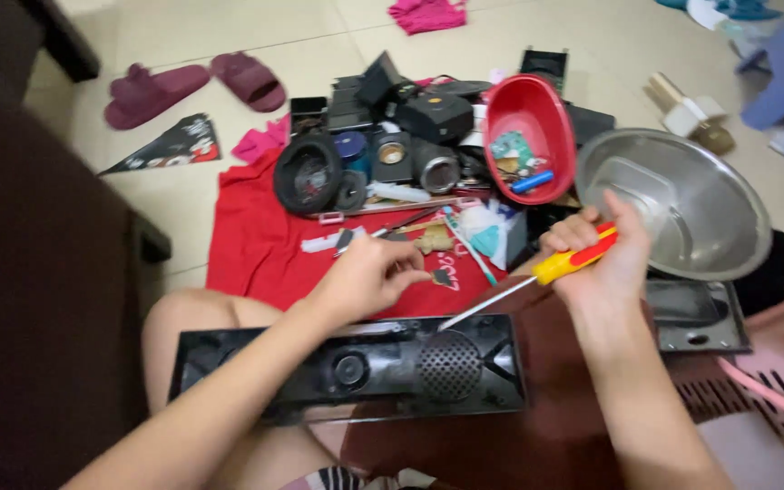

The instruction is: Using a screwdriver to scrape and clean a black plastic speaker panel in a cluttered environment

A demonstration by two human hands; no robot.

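Speaker housing point(356, 367), black, lies across the lap; red cloth point(256, 245), red basin point(528, 122) and steel bowl point(682, 204) lie beyond. Right hand point(596, 259) is clenched around a yellow-red screwdriver point(537, 272), tip on the housing's upper edge. Left hand point(369, 272) pinches a small dark part point(442, 277).

We see a red cloth point(256, 240) spread on the tiled floor, heaped with black speaker parts point(383, 136). Beside them sit a red plastic bowl point(537, 104) and a steel basin point(682, 204). Two maroon slippers point(192, 86) lie further off, near a pink rag point(428, 14).
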